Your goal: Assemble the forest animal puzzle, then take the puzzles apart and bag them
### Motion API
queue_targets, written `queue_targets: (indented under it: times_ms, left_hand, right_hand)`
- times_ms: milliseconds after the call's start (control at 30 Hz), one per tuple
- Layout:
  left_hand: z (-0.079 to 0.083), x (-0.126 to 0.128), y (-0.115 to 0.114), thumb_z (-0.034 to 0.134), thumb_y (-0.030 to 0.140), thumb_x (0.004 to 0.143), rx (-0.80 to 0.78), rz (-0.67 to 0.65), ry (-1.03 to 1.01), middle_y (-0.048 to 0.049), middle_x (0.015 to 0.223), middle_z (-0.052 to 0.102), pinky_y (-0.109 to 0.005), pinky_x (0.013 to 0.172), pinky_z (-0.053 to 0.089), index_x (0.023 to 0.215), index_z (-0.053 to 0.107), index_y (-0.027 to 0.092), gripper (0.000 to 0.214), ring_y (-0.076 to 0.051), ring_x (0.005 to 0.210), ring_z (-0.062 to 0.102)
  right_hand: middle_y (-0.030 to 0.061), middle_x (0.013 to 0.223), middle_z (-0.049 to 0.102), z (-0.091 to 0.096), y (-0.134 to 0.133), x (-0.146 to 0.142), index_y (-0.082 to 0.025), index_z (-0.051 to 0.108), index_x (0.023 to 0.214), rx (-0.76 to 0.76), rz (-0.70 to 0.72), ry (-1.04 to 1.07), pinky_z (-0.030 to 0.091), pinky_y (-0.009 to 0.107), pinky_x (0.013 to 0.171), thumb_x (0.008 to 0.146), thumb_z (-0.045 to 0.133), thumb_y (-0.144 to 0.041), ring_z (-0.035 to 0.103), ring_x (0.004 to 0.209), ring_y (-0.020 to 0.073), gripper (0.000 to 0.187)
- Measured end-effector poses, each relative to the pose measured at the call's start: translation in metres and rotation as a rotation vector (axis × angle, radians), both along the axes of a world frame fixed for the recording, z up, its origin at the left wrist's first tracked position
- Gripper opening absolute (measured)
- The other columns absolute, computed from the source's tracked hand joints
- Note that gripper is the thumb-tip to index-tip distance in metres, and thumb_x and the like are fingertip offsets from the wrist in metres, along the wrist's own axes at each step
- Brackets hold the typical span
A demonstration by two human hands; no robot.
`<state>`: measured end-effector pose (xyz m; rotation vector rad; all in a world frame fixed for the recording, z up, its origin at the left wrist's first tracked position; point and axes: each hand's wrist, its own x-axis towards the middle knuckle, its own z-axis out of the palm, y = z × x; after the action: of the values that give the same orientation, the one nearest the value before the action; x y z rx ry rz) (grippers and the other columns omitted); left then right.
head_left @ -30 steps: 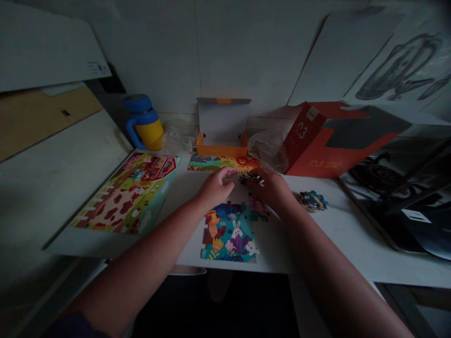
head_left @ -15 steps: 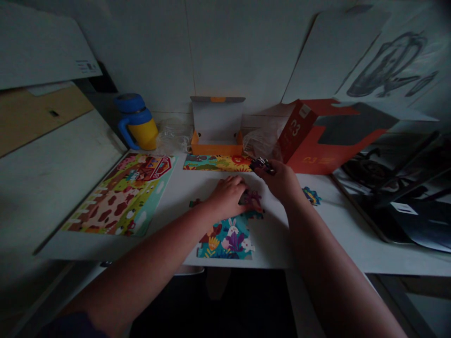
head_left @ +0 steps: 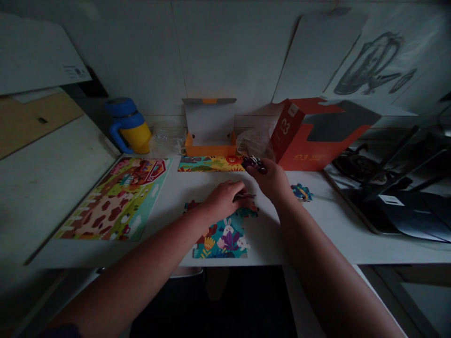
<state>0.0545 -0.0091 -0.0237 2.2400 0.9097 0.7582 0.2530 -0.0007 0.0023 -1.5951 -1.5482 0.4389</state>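
Observation:
My left hand (head_left: pixel 222 202) lies curled over the top edge of a part-built jigsaw puzzle (head_left: pixel 221 239) showing a rabbit and purple flowers. Its fingertips press on a dark purple jigsaw piece (head_left: pixel 245 195), mostly hidden beneath them. My right hand (head_left: pixel 269 178) is raised nearer the far side of the table and pinches a small dark cluster of jigsaw pieces (head_left: pixel 252 163). A small heap of loose pieces (head_left: pixel 301 192) lies to the right of that hand, out of its reach by a short gap.
A finished farm puzzle (head_left: pixel 112 199) lies on the white table (head_left: pixel 282 244) to the left, with a jungle puzzle strip (head_left: pixel 210 164) behind my hands. Further back stand an open orange box (head_left: pixel 210 136), a red box (head_left: pixel 299 141), a blue-and-yellow mug (head_left: pixel 128 127) and plastic wrap (head_left: pixel 165 138).
My right hand has lifted the dark pieces off the table towards the far side. My left hand has moved down onto the purple piece at the puzzle's top edge. The whole view has shifted.

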Motion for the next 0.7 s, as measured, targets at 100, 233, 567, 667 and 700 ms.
queue_targets:
  times_ms: [100,233,567,667,700]
  left_hand:
    - [-0.003,-0.005,0.007,0.071,0.036,0.096,-0.160,0.133,-0.177,-0.0047,0.100,0.076,-0.029,0.078,0.050,0.106,0.068,0.021,0.019,-0.020,0.089,0.069]
    - [-0.014,-0.009,0.023,0.065,0.033,0.097,-0.415,0.192,-0.445,-0.0070,0.106,0.077,-0.027,0.074,0.054,0.117,0.067,0.017,0.025,-0.019,0.086,0.070]
    - [-0.028,-0.010,0.033,0.060,0.013,0.093,-0.449,0.093,-0.413,-0.0090,0.109,0.078,-0.036,0.093,0.057,0.113,0.070,0.016,0.022,-0.022,0.099,0.073]
    - [-0.027,-0.012,0.033,0.060,0.009,0.089,-0.408,0.069,-0.391,-0.0093,0.117,0.077,-0.039,0.100,0.056,0.116,0.069,0.017,0.030,-0.025,0.111,0.071]
    - [-0.026,-0.012,0.031,0.060,0.007,0.087,-0.387,0.067,-0.384,-0.0094,0.120,0.076,-0.040,0.104,0.055,0.119,0.068,0.017,0.034,-0.026,0.116,0.070]
  right_hand:
    - [0.0048,0.088,0.072,-0.004,0.003,0.000,-0.021,0.063,0.105,0.034,0.070,0.275,0.044,0.029,0.062,0.085,0.072,-0.060,0.061,0.072,0.0192,0.044]
    - [0.0038,0.090,0.074,-0.008,0.005,-0.005,-0.023,0.060,0.115,-0.021,0.208,0.443,0.049,0.028,0.065,0.079,0.079,-0.063,0.065,0.076,0.0190,0.057]
    - [0.0113,0.115,0.075,-0.008,-0.002,-0.016,-0.021,0.075,0.129,-0.025,0.235,0.061,0.054,0.033,0.072,0.085,0.080,-0.039,0.070,0.079,0.0205,0.048]
    - [0.0103,0.111,0.077,-0.006,-0.003,-0.016,-0.021,0.075,0.124,-0.034,0.258,0.013,0.054,0.033,0.073,0.088,0.078,-0.036,0.070,0.081,0.0211,0.040]
    - [0.0095,0.108,0.078,-0.006,-0.003,-0.015,-0.021,0.075,0.122,-0.042,0.273,-0.002,0.054,0.033,0.073,0.088,0.077,-0.035,0.071,0.082,0.0216,0.036]
